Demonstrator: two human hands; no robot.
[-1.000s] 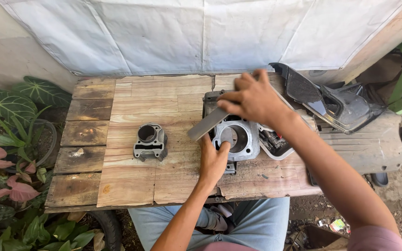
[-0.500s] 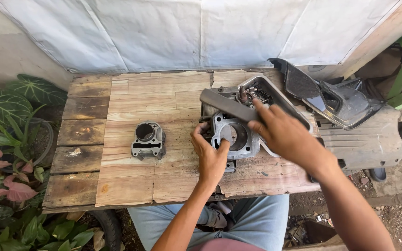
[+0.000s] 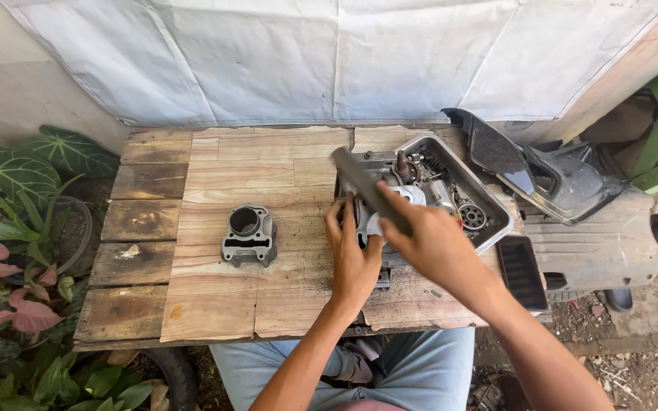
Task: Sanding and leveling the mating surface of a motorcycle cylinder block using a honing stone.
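Observation:
My left hand (image 3: 352, 255) rests on a grey metal engine part (image 3: 368, 224) on the wooden table (image 3: 207, 304), gripping its left side. My right hand (image 3: 432, 243) is over the same part and holds a flat grey bar-shaped tool (image 3: 365, 186) that slants up and to the left across it. Much of the engine part is hidden under both hands. A separate grey engine cylinder (image 3: 249, 234) stands alone to the left, apart from both hands.
A metal tray (image 3: 493, 221) with small parts, a spring and a gear sits right behind the hands. Black plastic vehicle panels (image 3: 542, 171) lie at the right. Leafy plants (image 3: 17, 228) border the table's left side. A white sheet hangs behind.
My right hand has drawn back from the far side toward me and now lies over the engine part, with the flat tool slanting across it. The left hand stayed on the part.

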